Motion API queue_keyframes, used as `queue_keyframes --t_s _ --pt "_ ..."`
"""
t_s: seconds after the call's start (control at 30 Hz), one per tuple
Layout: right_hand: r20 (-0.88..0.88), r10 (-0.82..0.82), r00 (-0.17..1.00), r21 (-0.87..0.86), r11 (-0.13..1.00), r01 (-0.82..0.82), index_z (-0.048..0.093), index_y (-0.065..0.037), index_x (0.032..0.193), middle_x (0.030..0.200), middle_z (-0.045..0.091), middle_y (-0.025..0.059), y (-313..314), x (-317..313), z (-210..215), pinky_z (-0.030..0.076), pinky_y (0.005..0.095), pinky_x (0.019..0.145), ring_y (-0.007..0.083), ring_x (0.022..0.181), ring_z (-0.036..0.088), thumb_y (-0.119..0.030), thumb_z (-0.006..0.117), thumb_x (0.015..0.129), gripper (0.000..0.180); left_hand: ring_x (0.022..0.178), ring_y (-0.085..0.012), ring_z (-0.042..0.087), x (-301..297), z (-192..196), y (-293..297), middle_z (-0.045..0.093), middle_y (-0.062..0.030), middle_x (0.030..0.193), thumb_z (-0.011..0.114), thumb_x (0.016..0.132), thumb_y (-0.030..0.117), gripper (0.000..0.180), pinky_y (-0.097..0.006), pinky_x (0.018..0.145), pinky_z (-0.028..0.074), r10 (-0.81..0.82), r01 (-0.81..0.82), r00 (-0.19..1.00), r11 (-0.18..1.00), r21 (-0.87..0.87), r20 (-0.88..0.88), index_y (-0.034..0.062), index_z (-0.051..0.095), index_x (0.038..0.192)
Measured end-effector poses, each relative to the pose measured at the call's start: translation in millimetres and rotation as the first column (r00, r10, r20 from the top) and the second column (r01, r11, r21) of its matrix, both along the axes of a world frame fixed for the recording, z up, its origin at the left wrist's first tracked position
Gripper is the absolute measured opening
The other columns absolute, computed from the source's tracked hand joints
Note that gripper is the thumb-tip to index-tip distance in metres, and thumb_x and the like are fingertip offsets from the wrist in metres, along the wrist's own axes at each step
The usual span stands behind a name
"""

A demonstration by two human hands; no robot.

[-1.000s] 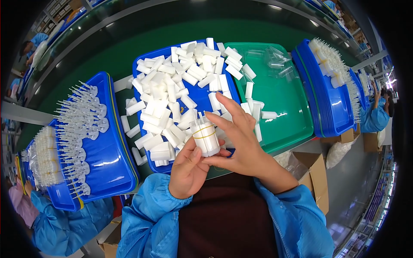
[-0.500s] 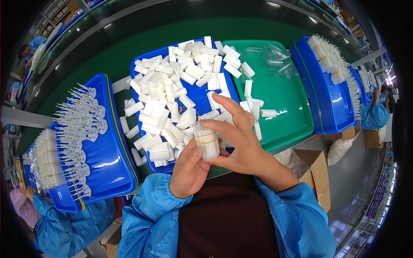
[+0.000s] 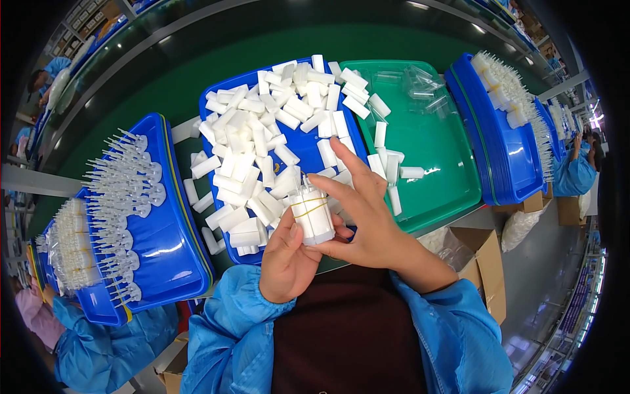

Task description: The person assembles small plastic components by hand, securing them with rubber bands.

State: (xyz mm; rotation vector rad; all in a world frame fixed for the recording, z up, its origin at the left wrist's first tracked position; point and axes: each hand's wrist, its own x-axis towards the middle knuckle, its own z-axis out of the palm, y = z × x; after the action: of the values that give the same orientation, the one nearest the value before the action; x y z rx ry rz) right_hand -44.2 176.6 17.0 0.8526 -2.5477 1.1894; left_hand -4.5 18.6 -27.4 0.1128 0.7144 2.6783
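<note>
In front of my chest, both hands hold a bundle of white foam blocks (image 3: 313, 213) with two yellow rubber bands around it. Thin clear tips stick up from its top, and its base looks pale and translucent. My left hand (image 3: 287, 264) is closed around the lower left side, thumb against the foam. From the right, my right hand (image 3: 373, 226) grips it with the thumb under the base and the index finger near the upper edge; another finger stretches out above. Behind the bundle lies a heap of loose white foam blocks (image 3: 246, 141) in a blue tray (image 3: 294, 141).
A green tray (image 3: 436, 180) to the right holds clear plastic pieces (image 3: 423, 88) and some blocks. Blue trays (image 3: 170, 256) at left carry upright clear thin-tipped parts (image 3: 125, 190); stacked blue trays (image 3: 518, 167) stand at far right. Cardboard boxes (image 3: 487, 269) sit below, and co-workers sit nearby.
The bundle has tipped slightly, so its thin top tips now show more. My right index finger has shifted a little at its upper edge.
</note>
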Motion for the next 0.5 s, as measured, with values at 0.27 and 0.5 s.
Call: queue_keyframes --t_s 0.27,0.5 --pt "0.032 -0.003 0.999 -0.065 0.998 0.006 0.053 -0.013 0.121 0.146 0.027 0.0220 0 3 -8 0.027 0.0419 0.094 0.0331 0.127 0.038 -0.020 0.082 0.059 0.068 0.105 -0.0283 0.056 0 3 5 0.052 -0.0171 0.120 0.043 0.098 0.034 0.054 -0.040 0.091 0.046 -0.038 0.036 0.997 0.999 0.039 0.072 0.0003 0.029 0.137" --pt "0.048 0.057 0.997 -0.154 0.987 -0.049 0.050 -0.012 0.117 0.144 0.030 0.0212 -2 7 -13 0.027 0.0407 0.094 0.0324 0.124 0.040 -0.011 0.079 0.060 0.064 0.102 -0.0211 0.054 5 -3 5 0.053 -0.0116 0.113 0.054 0.095 0.030 0.056 -0.035 0.092 0.044 -0.056 0.057 0.998 0.996 -0.073 0.018 0.0017 0.031 0.137"
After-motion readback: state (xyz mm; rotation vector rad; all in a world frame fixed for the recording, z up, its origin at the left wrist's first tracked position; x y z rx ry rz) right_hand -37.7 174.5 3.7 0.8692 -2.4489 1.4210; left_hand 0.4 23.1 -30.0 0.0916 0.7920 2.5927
